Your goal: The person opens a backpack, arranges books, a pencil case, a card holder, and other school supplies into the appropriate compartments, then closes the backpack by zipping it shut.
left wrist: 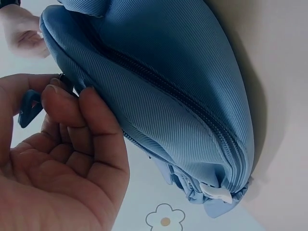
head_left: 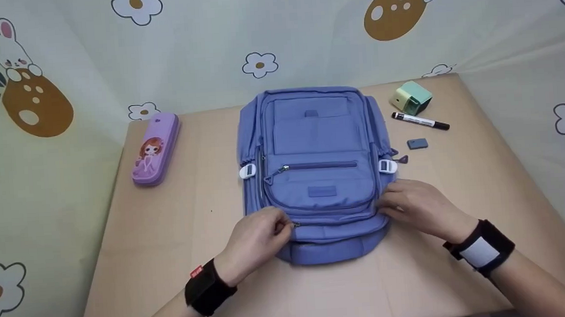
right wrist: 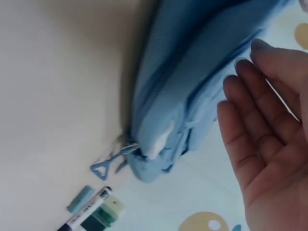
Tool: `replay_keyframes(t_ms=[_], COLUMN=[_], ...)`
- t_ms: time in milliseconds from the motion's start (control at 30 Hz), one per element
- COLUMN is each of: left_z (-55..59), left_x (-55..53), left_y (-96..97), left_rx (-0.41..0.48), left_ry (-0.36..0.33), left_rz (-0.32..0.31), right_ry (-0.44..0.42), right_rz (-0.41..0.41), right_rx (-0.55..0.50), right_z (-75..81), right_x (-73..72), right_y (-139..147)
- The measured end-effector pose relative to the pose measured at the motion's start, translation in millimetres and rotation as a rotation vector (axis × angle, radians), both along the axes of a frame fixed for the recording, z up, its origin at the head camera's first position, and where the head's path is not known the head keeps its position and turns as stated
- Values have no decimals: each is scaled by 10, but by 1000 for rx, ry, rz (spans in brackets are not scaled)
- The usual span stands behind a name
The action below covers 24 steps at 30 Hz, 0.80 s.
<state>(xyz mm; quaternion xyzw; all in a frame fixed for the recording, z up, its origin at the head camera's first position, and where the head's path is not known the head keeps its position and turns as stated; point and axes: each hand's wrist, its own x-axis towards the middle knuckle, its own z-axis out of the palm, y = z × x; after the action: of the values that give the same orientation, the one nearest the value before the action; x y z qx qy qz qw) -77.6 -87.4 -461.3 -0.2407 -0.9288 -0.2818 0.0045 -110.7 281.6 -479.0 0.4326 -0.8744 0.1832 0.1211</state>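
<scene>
A blue backpack [head_left: 318,136] lies flat with its front pockets facing up. At its lower left, my left hand [head_left: 260,234] pinches a zipper pull [left wrist: 30,109] between thumb and fingertips; the triangular tab pokes out beside the thumb in the left wrist view. My right hand [head_left: 420,209] is at the bag's lower right edge, its fingertips by the pocket seam. Seen from the right wrist, those fingers [right wrist: 243,127] are lightly bent with nothing gripped. Another zipper pull [head_left: 276,174] rests on the upper front pocket.
A purple pencil case [head_left: 155,149] lies on the table's left. To the bag's right are a green-and-yellow pencil sharpener [head_left: 411,97], a black-and-white marker [head_left: 421,120] and a small grey-blue block [head_left: 417,144]. Patterned cloth [head_left: 197,51] stands behind the table.
</scene>
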Motion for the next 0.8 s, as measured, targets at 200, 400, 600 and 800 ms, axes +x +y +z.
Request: replay_keyframes(t_ms=[200,400,600,800], left_z=[-2,13,66,94], left_x=[-8,-12,-14,-14], left_y=[-6,10,100,344], left_rx=[16,19,15,-5], left_ry=[-36,-51,-41,-21], left_rz=[9,7,-7,-58], right_ry=[51,100,113,95], right_rz=[43,49,39,14], right_rx=[41,67,56,69], right_z=[-118,-204,-218,-205], right_x=[-38,-45,-41,-35], right_y=[-42,-73,-75,-99])
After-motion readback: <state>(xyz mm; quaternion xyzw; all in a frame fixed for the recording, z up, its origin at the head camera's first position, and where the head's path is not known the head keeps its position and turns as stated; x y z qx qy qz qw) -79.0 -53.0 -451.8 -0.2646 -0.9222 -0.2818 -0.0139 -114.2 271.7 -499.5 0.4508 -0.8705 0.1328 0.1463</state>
